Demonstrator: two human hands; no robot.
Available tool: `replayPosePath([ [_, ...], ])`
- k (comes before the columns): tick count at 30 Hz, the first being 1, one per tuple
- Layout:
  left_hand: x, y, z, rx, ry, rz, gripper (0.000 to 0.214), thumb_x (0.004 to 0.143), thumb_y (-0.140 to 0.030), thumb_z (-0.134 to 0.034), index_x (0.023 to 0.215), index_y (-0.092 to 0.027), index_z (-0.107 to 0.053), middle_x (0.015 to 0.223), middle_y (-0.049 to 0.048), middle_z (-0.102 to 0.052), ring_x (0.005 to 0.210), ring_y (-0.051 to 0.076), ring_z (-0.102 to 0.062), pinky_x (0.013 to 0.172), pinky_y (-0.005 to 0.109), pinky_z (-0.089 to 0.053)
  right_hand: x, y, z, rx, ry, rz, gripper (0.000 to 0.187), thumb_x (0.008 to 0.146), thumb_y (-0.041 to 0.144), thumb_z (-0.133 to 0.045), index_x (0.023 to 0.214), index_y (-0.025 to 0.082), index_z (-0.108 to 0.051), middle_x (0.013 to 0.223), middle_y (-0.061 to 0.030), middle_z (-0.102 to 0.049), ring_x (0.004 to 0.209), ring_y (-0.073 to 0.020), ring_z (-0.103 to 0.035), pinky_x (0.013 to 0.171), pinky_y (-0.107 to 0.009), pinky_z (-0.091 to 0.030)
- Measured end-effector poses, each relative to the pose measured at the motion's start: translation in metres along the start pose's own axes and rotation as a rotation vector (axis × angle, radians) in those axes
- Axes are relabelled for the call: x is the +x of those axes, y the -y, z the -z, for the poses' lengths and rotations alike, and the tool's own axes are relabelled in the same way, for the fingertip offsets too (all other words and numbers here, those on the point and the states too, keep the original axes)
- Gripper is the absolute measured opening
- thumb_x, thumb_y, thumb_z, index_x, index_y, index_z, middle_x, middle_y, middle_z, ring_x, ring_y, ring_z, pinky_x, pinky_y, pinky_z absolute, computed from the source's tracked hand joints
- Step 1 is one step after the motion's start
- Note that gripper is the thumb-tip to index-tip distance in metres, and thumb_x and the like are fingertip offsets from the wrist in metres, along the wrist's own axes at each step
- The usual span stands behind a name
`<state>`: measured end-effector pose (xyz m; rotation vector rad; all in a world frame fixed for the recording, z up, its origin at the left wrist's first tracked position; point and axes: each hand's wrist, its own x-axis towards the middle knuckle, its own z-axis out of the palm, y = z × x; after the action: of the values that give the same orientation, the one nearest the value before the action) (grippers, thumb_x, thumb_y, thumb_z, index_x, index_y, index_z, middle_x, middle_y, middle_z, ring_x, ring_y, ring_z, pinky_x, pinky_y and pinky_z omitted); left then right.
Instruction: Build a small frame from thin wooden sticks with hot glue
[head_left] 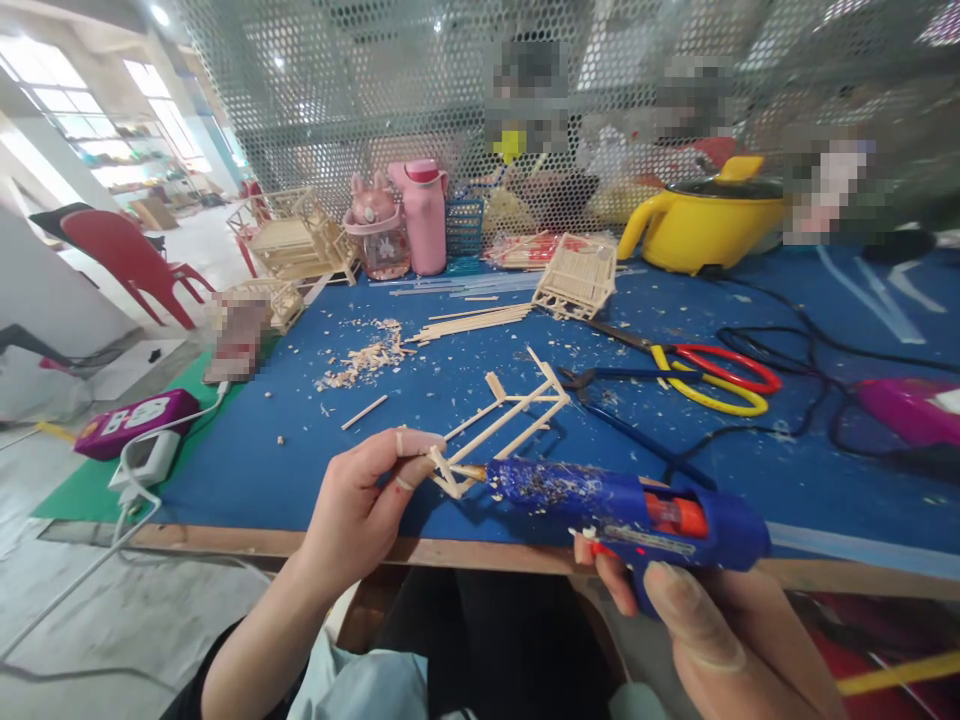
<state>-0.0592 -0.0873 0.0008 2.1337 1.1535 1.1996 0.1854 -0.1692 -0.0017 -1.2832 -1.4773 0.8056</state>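
Observation:
My left hand (371,495) pinches the near end of a small frame of thin wooden sticks (491,428), which stretches away over the blue table. Wrapped around the handle of a blue glue gun (600,497) is my right hand (705,625). The gun's nozzle points left and meets the frame's near corner, close to my left fingertips; whether it touches the wood I cannot tell. Dark-blue-handled pliers (637,410) lie just beyond the gun. Scissors with red and yellow handles (712,380) rest behind them.
Loose sticks (472,322) and wood scraps (367,355) lie mid-table, beside a stick-built panel (577,275). A pink bottle (426,215), a yellow pot (709,225) and a stick model (300,240) line the back by a perforated screen (337,90). Black cable (806,370) runs at right.

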Motion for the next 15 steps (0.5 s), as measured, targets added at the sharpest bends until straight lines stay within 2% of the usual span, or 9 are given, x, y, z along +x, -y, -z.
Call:
replayPosePath([
  [5, 0.0006, -0.0013, 0.0001, -0.001, 0.008, 0.016, 0.017, 0.088, -0.026, -0.052, 0.093, -0.02, -0.067, 0.089, 0.004, -0.072, 0.085, 0.015, -0.066, 0.076, 0.024, -0.051, -0.001, -0.0016, 0.002, -0.014, 0.047, 0.026, 0.041, 0.088, 0.051, -0.043, 0.063, 0.021, -0.058, 0.078, -0.0074, -0.068, 0.077, -0.0229, -0.064, 0.07, -0.033, -0.054],
  [10, 0.0005, -0.0006, 0.0003, -0.005, 0.006, 0.022, 0.016, 0.088, -0.026, -0.053, 0.093, -0.021, -0.067, 0.09, 0.0031, -0.072, 0.085, 0.015, -0.066, 0.076, 0.023, -0.051, -0.0002, -0.0034, 0.0023, 0.004, 0.06, 0.036, 0.04, 0.089, 0.049, -0.042, 0.065, 0.021, -0.058, 0.08, -0.0062, -0.068, 0.078, -0.0222, -0.064, 0.074, -0.032, -0.053],
  [13, -0.0001, 0.0005, 0.0002, 0.0, 0.003, 0.011, 0.016, 0.088, -0.025, -0.053, 0.094, -0.021, -0.067, 0.091, 0.0028, -0.072, 0.087, 0.014, -0.066, 0.078, 0.023, -0.05, -0.0026, -0.0081, 0.0023, 0.01, 0.066, 0.031, 0.034, 0.089, 0.047, -0.043, 0.074, 0.022, -0.062, 0.082, -0.0057, -0.067, 0.077, -0.0212, -0.063, 0.073, -0.031, -0.052],
  [15, -0.0004, 0.0008, 0.0, 0.005, 0.005, 0.013, 0.017, 0.088, -0.027, -0.052, 0.094, -0.02, -0.067, 0.091, 0.0041, -0.072, 0.087, 0.015, -0.066, 0.078, 0.024, -0.051, -0.0039, -0.0101, 0.0018, 0.014, 0.026, 0.02, 0.031, 0.088, 0.046, -0.046, 0.079, 0.022, -0.064, 0.082, -0.0059, -0.067, 0.073, -0.0206, -0.062, 0.069, -0.031, -0.053],
])
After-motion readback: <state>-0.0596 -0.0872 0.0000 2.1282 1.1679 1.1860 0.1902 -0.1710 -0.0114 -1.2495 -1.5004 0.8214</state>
